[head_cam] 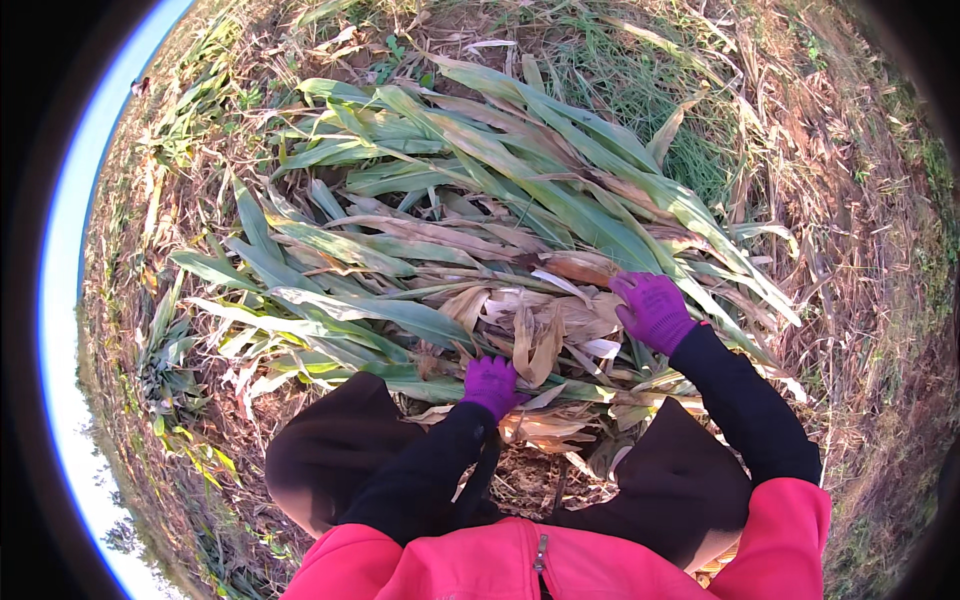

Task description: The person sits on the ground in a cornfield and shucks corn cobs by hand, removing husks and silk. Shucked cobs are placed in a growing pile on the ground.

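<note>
A pile of cut corn stalks [420,247] with green and drying leaves lies across the ground before my knees. My left hand [491,386], in a purple knitted glove, rests at the pile's near edge beside pale dry husks [536,341]. Its fingertips are partly hidden among the leaves. Farther right, my right hand [652,307], gloved the same way, touches the dry husks with thumb and fingers spread around their right side. Just beyond its fingertips lies a reddish-brown husk [577,266], perhaps around an ear. Whether either hand grips anything is unclear.
My bent knees [330,450] flank the near side of the pile. Peeled-back dry husks [551,427] lie between them over bare soil [536,476]. Green grass [645,97] grows beyond the pile, and dry stubble [847,300] covers the ground at right.
</note>
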